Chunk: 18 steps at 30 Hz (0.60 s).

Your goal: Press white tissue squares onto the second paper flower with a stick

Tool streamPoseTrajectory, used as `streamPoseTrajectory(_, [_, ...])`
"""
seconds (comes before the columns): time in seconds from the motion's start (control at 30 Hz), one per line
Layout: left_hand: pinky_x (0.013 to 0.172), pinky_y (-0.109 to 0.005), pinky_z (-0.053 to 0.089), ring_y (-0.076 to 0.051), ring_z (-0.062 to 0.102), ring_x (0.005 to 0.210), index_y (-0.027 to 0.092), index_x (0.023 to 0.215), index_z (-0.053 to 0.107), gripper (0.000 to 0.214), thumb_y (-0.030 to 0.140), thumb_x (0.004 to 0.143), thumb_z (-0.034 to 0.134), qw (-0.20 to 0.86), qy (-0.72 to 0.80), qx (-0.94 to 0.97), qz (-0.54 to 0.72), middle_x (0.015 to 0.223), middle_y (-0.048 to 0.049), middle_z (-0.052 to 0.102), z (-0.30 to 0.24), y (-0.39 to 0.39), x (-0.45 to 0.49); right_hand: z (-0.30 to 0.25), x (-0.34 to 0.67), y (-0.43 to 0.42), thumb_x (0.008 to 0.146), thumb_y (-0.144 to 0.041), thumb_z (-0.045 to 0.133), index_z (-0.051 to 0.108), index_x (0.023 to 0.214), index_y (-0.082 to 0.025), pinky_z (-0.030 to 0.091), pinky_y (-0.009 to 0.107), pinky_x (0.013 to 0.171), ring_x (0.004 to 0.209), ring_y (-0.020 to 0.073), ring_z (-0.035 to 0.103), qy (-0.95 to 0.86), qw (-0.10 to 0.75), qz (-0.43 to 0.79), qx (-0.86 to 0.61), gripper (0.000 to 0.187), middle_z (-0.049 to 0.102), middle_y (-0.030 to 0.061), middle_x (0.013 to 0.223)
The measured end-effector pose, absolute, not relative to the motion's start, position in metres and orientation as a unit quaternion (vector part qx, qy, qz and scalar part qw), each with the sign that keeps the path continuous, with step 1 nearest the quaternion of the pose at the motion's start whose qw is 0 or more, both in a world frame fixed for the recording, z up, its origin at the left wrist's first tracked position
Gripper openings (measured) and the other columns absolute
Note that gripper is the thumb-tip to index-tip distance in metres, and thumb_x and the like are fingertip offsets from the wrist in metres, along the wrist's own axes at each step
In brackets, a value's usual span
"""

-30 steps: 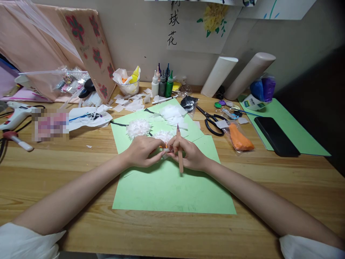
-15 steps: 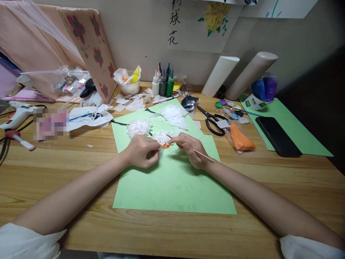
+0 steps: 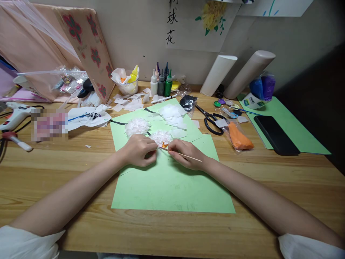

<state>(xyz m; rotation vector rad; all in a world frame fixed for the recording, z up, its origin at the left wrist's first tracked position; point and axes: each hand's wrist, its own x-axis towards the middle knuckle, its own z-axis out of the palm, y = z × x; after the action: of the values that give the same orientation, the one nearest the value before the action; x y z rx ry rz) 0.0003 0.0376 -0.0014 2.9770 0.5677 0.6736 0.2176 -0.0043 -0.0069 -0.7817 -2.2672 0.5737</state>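
A: Going left to right across the middle of the frame, how would these things handle?

B: The left flower (image 3: 137,126) looks feather-light and soft; its ruffled petals would probably crush, so low at the base seems the safer hold. Just below it in the frame is the left hand (image 3: 139,150), fingers curled; whether they pinch anything cannot be told.

A: And the right flower (image 3: 161,137)?

B: It lies at the centre, on the green sheet (image 3: 172,192), likely just as fragile. The orange piece (image 3: 164,145) at its lower edge seems soft and easily dented. The stick (image 3: 188,157) appears light, thin and stiff, best held back from its tip. The right hand (image 3: 185,153) has thumb and fingers closed on it, the tip near the left fingertips.

A: What else is around?

B: A glue gun (image 3: 16,114) at far left, a bowl (image 3: 128,88) and small bottles (image 3: 161,87) toward upper centre, then loose paper (image 3: 172,111), scissors (image 3: 209,117) and a phone (image 3: 276,135) at right.

A: Anything in the way?

B: The loose paper, close above the right flower, might get brushed aside. The scissors and phone stand apart from both hands.
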Motion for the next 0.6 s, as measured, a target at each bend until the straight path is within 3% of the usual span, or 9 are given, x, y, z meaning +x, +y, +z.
streamPoseTrajectory(0.2, [0.044,-0.027,0.024,-0.010,0.037,0.042,0.019,0.050,0.045,0.016,0.018,0.067,0.045,0.026,0.183,0.958,0.218,0.046,0.0028,0.049,-0.0011,0.0383,-0.0001,-0.0067,0.2179,-0.0052,0.093,-0.022,0.037,0.044,0.083,-0.021,0.038,0.022,0.056,0.061,0.0119,0.046,-0.871,0.369,0.196,-0.259,0.012,0.049,-0.0010,0.068])
streamPoseTrajectory(0.37, [0.044,-0.027,0.024,-0.011,0.038,0.041,0.019,0.050,0.045,0.016,0.019,0.066,0.046,-0.003,0.185,0.956,0.225,0.046,0.0028,0.050,-0.0020,0.0391,0.0004,-0.0099,0.2161,-0.0030,0.092,-0.021,0.043,0.046,0.083,-0.019,0.038,0.023,0.059,0.064,0.0126,0.044,-0.882,0.357,0.194,-0.240,0.010,0.051,0.0003,0.069])
streamPoseTrajectory(0.6, [0.044,-0.026,0.022,-0.010,0.037,0.040,0.018,0.050,0.045,0.017,0.019,0.067,0.046,-0.045,0.216,0.944,0.244,0.044,0.0030,0.050,-0.0023,0.0394,0.0007,-0.0094,0.2158,-0.0013,0.094,-0.022,0.039,0.047,0.082,-0.018,0.038,0.025,0.064,0.068,0.0140,0.043,-0.902,0.309,0.205,-0.222,0.015,0.052,0.0024,0.071])
